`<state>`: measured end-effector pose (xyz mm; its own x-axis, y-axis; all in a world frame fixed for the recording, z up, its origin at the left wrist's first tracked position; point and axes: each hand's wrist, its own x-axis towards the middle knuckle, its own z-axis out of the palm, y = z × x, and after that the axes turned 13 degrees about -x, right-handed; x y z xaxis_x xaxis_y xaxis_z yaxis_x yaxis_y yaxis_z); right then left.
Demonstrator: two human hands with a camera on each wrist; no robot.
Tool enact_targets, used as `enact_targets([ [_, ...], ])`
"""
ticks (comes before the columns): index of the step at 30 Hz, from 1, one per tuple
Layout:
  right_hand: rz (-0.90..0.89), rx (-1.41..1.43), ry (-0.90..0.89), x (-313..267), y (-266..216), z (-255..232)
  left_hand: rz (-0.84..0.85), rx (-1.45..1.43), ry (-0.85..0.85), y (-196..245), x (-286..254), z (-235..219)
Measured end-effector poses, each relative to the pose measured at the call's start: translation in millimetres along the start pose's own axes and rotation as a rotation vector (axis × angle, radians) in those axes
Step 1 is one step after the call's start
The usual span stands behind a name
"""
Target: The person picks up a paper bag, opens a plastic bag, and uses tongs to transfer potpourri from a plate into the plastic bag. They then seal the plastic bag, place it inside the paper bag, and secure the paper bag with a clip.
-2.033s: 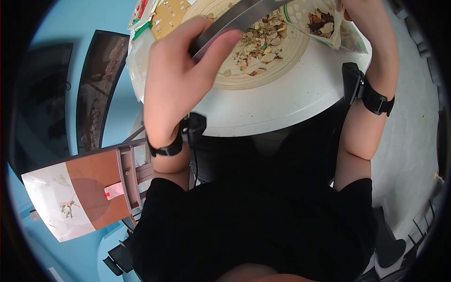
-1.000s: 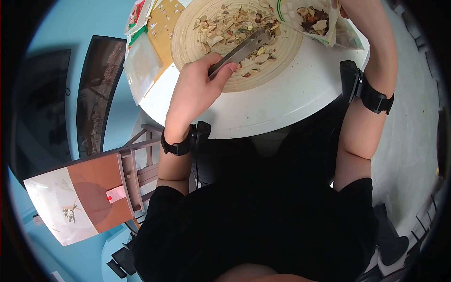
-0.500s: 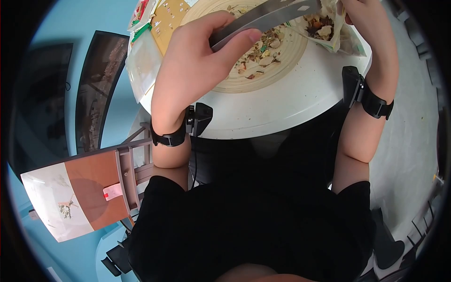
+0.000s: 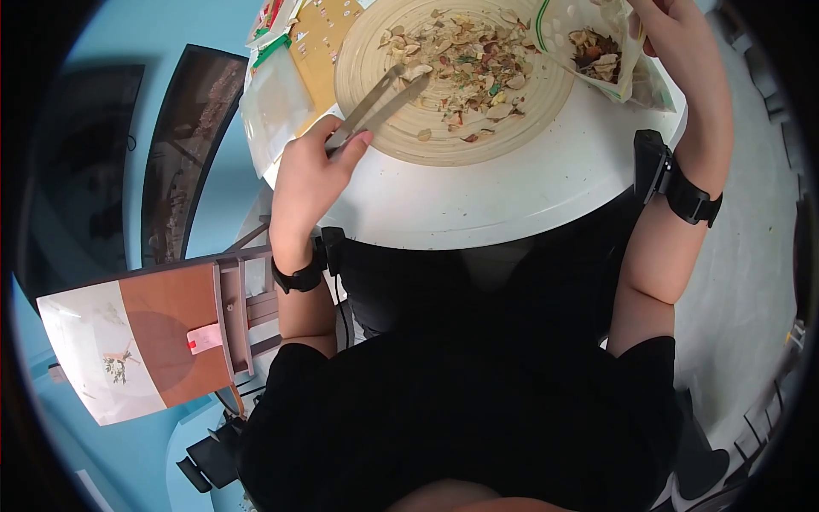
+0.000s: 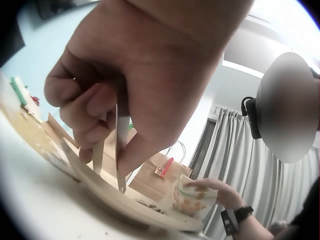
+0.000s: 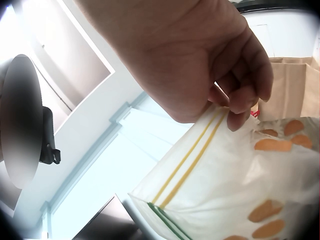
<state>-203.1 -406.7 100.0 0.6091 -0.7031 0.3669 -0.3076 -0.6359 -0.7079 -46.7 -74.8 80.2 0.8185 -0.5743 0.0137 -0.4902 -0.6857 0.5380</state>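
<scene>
My left hand [image 4: 311, 175] grips metal tongs [image 4: 365, 109] over the left side of a round, ridged wooden plate [image 4: 537, 107]. The arms of the tongs are spread, their tips beside a pale flake [image 4: 416, 72]. Mixed dried flakes and bits [image 4: 482, 64] lie scattered across the plate. At the plate's right edge, my right hand [image 4: 678, 30] holds up a clear zip bag [image 4: 630, 77] with a green-lined mouth, which gapes toward the plate. Darker dried pieces [image 4: 595, 55] sit inside it. In the right wrist view, thumb and fingers pinch the bag's upper edge [image 6: 220, 112].
The white round table [image 4: 444, 209] has small crumbs near its front edge. Left of the plate lie a yellow-brown sheet [image 4: 320, 47] and a flat clear bag [image 4: 277, 102]. A brown paper bag [image 5: 155, 175] stands behind the plate in the left wrist view.
The tongs went from the flakes to the bag's mouth, then back left and down to the plate's left side, where their arms now stand apart. The right hand keeps holding the bag.
</scene>
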Motion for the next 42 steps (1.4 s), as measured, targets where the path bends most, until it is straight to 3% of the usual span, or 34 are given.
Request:
enact_targets([
  [5, -0.023, 0.003, 0.004, 1.5, -1.7, 1.5, 0.098, 0.077, 0.014, 2.3, 2.3, 0.7],
  [11, -0.038, -0.038, 0.033, -0.2, -5.6, 3.7, 0.078, -0.038, 0.012, 6.7, 5.0, 0.3],
  [15, 0.033, -0.028, -0.025, 0.2, -13.7, 1.6, 0.195, -0.279, 0.046, 47.0, 9.0, -8.7],
  [18, 0.006, -0.038, -0.010, 1.2, -12.7, 5.3, 0.433, -0.323, 0.062, 80.5, 16.8, 4.3],
  [21, 0.015, -0.029, -0.007, 5.5, -2.5, 7.9, 0.397, -0.305, 0.009, 86.5, 26.8, 8.3],
  [24, 0.006, -0.012, -0.001, 6.3, -2.6, 1.8, 0.215, -0.273, 0.128, 51.1, 42.8, -5.9],
  [27, -0.077, -0.040, 0.094, 3.3, 5.0, 11.2, -0.012, -0.043, 0.144, 18.8, 47.0, -9.2],
  [30, -0.075, 0.013, 0.019, 3.6, 6.1, 8.1, 0.005, 0.026, 0.074, 5.3, 41.7, -1.3],
  [32, -0.075, -0.041, 0.065, -0.5, -1.6, 11.9, 0.024, 0.049, 0.040, -1.3, 40.0, 3.4],
  [39, 0.085, -0.048, -0.027, 6.5, -7.6, 6.0, 0.083, 0.067, 0.013, 1.8, 33.6, 3.2],
  [42, -0.017, -0.020, -0.001, 3.2, -4.5, 7.8, 0.079, 0.072, 0.010, 2.0, 30.2, 2.8],
])
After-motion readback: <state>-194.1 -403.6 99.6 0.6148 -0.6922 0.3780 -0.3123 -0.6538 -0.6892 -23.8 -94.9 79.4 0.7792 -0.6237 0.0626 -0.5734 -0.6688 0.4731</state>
